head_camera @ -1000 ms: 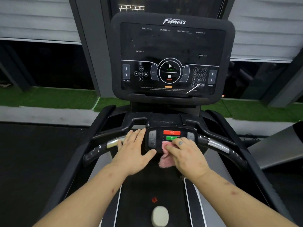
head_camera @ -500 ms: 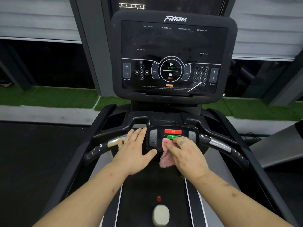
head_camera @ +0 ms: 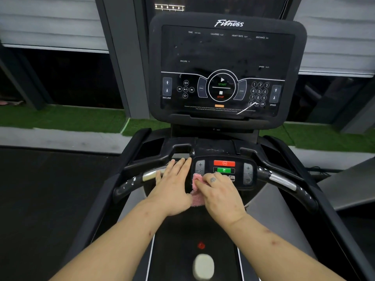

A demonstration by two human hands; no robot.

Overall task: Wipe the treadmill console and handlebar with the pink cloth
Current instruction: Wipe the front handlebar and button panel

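One bunched pink cloth (head_camera: 195, 192) at lower-left edge of panel (head_camera: 224, 167).
Left hand (head_camera: 172, 189) flat beside panel, fingers straight; right hand (head_camera: 221, 196) gripping cloth.

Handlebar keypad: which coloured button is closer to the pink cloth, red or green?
The green button, the lower of the two, just above the right hand holding the pink cloth; the red button sits above it.

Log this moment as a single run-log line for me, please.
step: wipe control panel | right hand: holds pink cloth against it | left hand: flat on handlebar | console: above, untouched
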